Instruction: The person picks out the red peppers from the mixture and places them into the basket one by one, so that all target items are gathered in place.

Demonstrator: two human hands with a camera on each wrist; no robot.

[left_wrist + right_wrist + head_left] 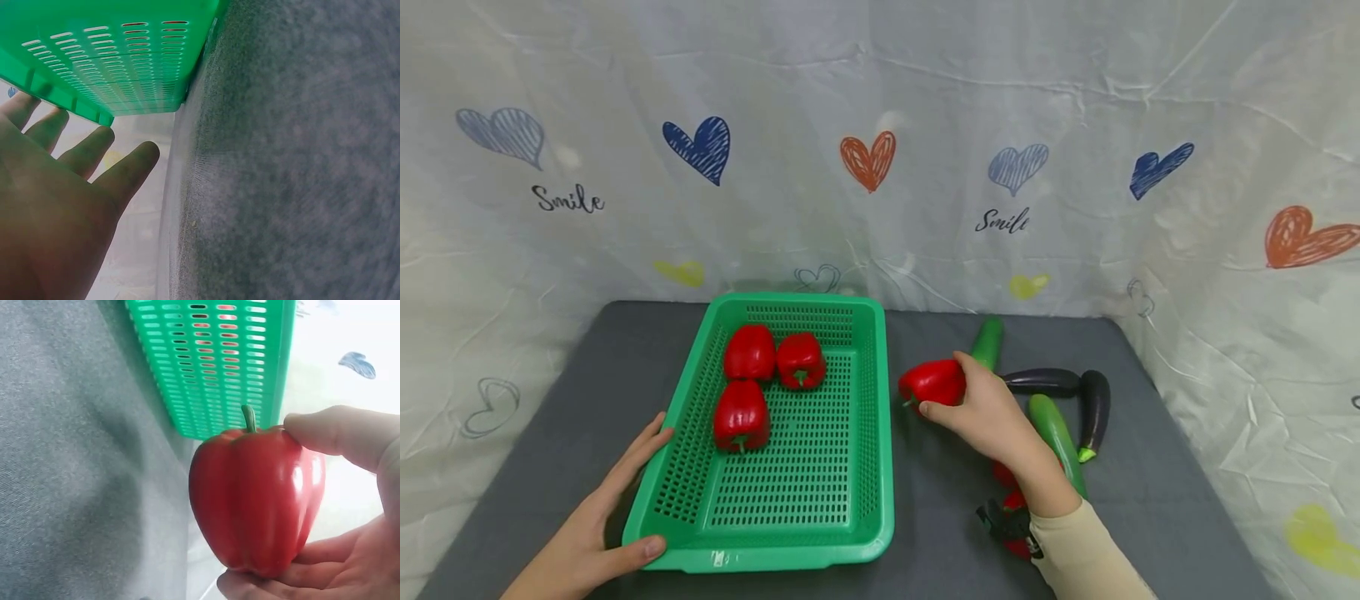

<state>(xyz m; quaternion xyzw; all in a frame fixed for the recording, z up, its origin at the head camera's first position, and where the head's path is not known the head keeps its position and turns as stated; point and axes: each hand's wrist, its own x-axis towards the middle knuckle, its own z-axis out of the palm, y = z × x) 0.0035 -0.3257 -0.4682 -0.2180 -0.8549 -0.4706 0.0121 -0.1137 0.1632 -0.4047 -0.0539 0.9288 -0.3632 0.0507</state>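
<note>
A red bell pepper point(256, 500) is gripped in my right hand point(985, 412), the thumb near its green stem and the fingers at its other end. In the head view it is held just right of the green plastic basket point(886, 467). Three more red bell peppers, a left rear one point(750, 352), a right rear one point(801, 360) and a front one point(741, 415), lie in the basket's left half. My left hand point(587, 517) rests against the basket's left rim near the front corner, its fingers spread and fairly straight in the left wrist view.
Right of my right hand lie two cucumbers, a far one point(988, 342) and a near one point(1056, 437), plus two eggplants, one crosswise point(1043, 382) and one lengthwise point(1094, 412). More red shows partly hidden under the right forearm. A printed curtain point(925, 83) hangs behind the grey table point(936, 533).
</note>
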